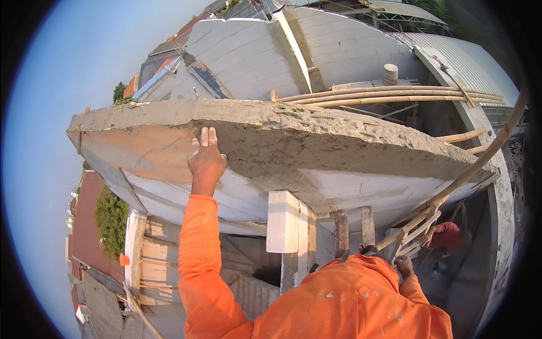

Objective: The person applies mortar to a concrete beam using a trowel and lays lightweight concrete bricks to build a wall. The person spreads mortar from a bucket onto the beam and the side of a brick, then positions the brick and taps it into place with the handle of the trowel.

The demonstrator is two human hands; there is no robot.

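My left hand [206, 158], dusty and in an orange sleeve, reaches up to a wall. Its fingers are stretched out, their tips against the plastered face, just below the rough grey top edge [243, 112]. Left of the hand lies smoother, tan plaster [152, 148]; to its right, darker rough mortar [271, 150] runs along the upper wall. Pale blocks [361, 183] show beneath. Low on the right is my right hand [404, 265], its fingers curled in, beside a bamboo ladder [415, 231]. Whatever it may hold is hidden.
A white block [283, 221] stands in front of me by wooden planks [341, 230]. Below at right, a person in red [447, 234] is near the ladder. Bamboo poles [384, 93] and a bucket [390, 74] lie beyond the wall. A drop opens at left toward roofs [99, 226].
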